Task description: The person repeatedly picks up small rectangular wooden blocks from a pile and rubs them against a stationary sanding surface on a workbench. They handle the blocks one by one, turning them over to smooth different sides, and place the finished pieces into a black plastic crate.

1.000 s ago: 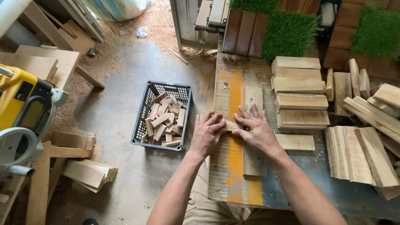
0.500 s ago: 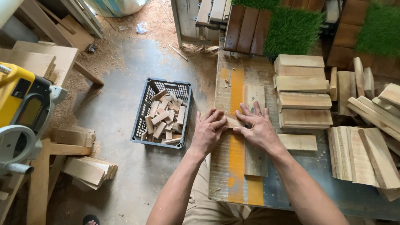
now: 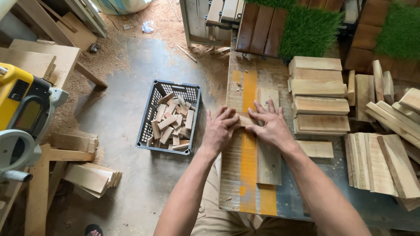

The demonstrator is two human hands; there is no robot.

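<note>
Head view | left hand (image 3: 218, 131) and right hand (image 3: 271, 126) meet near the tabletop (image 3: 232, 175) left edge | fingers of both pinch a small wood block (image 3: 243, 119) over the long plank (image 3: 267, 153) | black crate (image 3: 168, 117) of offcuts on floor, left.

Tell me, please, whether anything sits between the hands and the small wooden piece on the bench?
Nothing visible does. The left hand and the right hand both already touch the small wooden piece, pressing it from either side where it lies on the workbench beside a long board. The crate of offcuts stands apart on the floor.
</note>
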